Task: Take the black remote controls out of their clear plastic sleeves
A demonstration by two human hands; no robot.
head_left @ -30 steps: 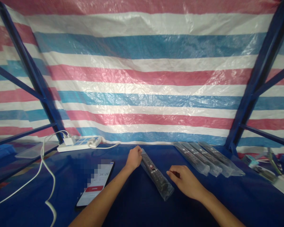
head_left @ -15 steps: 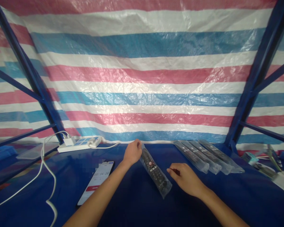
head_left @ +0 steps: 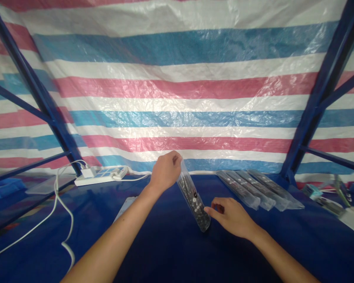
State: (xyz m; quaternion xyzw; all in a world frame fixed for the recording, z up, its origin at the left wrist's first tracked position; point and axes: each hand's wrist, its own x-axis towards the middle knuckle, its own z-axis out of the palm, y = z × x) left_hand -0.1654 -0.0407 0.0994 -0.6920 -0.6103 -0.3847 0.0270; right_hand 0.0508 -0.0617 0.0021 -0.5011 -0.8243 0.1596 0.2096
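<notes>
My left hand (head_left: 166,169) pinches the top end of a clear plastic sleeve that holds a black remote control (head_left: 197,202). The remote leans, its upper end lifted and its lower end close to the blue tabletop (head_left: 165,243). Beside its lower right edge is my right hand (head_left: 231,216), thumb and fingers apart with nothing between them. The thumb tip is at the sleeve's edge; I cannot tell if it touches. Farther right, several more bagged remote controls (head_left: 242,188) lie side by side on the table.
A white power strip (head_left: 102,175) with plugs and a white cable (head_left: 57,196) lies at the back left. My left forearm mostly covers a phone (head_left: 125,206). Blue metal posts (head_left: 305,122) frame a striped plastic sheet (head_left: 177,90) behind the table. Assorted items (head_left: 339,204) sit far right.
My left hand has raised the top end of the bagged remote, which lay flatter before. My right hand has shifted left toward its lower end, with its fingers more open.
</notes>
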